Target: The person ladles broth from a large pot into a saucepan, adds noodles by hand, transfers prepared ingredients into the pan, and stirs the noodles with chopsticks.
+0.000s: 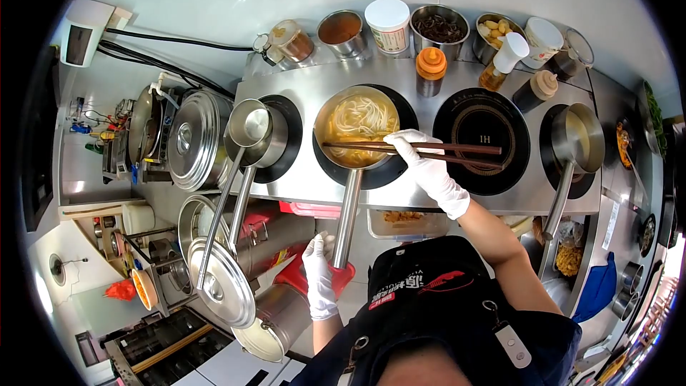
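Two dark brown chopsticks [471, 158] are gripped in my right hand [429, 171], which wears a white glove. Their tips lie over a steel saucepan [319, 111] on the second burner from the left. Pale noodles [361, 116] sit in yellowish broth inside it. Its long handle [348, 218] points toward me. My left hand [319, 275], also gloved, hangs low beside the end of that handle, apparently apart from it. The left fingers are loosely bent, with nothing visible in them. A red cover or cloth [343, 279] shows just below.
Left burner: a saucepan [275, 144] with a ladle [250, 123]. Right: a bare hob [482, 129], then a pan of broth [577, 139] whose handle juts toward me. Tubs, sauce bottles [431, 71] and ingredient pots line the back. Lidded steel pots [193, 139] stand left.
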The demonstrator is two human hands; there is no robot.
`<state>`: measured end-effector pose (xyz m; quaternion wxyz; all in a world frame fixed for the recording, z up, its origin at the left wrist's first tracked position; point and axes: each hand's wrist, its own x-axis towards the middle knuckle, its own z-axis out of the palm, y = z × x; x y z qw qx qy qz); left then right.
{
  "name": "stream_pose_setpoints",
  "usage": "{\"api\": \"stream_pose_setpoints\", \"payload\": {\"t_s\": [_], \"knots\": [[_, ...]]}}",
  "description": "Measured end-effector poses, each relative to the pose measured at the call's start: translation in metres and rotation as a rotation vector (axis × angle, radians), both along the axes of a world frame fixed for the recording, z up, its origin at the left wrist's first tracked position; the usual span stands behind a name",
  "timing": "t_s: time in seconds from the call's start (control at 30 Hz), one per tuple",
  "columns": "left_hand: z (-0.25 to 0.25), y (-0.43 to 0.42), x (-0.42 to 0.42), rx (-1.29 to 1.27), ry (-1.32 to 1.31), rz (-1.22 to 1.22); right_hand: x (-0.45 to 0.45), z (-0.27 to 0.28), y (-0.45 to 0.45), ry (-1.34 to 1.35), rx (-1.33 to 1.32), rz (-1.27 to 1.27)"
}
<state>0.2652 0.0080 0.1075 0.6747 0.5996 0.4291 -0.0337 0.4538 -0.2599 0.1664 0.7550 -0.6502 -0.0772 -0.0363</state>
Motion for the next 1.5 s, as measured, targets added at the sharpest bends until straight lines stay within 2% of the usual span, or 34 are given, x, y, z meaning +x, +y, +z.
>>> {"api": "stream_pose_setpoints", "payload": {"t_s": [0.17, 0.23, 0.7, 1.03, 1.17, 1.27, 1.37, 1.5], "knots": [[-0.002, 0.005, -0.001, -0.002, -0.016, -0.011, 0.008, -0.007, -0.007, 0.023, 0.149, -0.087], [0.000, 0.005, 0.000, -0.005, -0.022, -0.015, 0.007, -0.004, -0.010, 0.037, 0.103, -0.088], [0.004, 0.006, -0.001, -0.032, -0.027, -0.034, -0.003, 0.004, -0.038, 0.197, 0.225, -0.113], [0.006, 0.010, -0.010, -0.023, -0.045, -0.038, 0.004, -0.039, 0.010, 0.032, 0.100, -0.097], [-0.003, 0.014, -0.018, -0.032, -0.021, -0.011, 0.003, -0.047, 0.014, 0.044, 0.049, -0.105], [-0.004, 0.015, -0.020, -0.033, -0.017, -0.009, 0.001, -0.048, 0.017, 0.072, 0.176, -0.098], [-0.002, 0.014, -0.019, -0.030, -0.009, -0.010, -0.003, -0.041, 0.012, 0.043, 0.085, -0.084], [0.002, 0.013, -0.016, -0.028, -0.015, -0.024, -0.009, -0.024, 0.007, 0.042, 0.110, -0.098]]}}
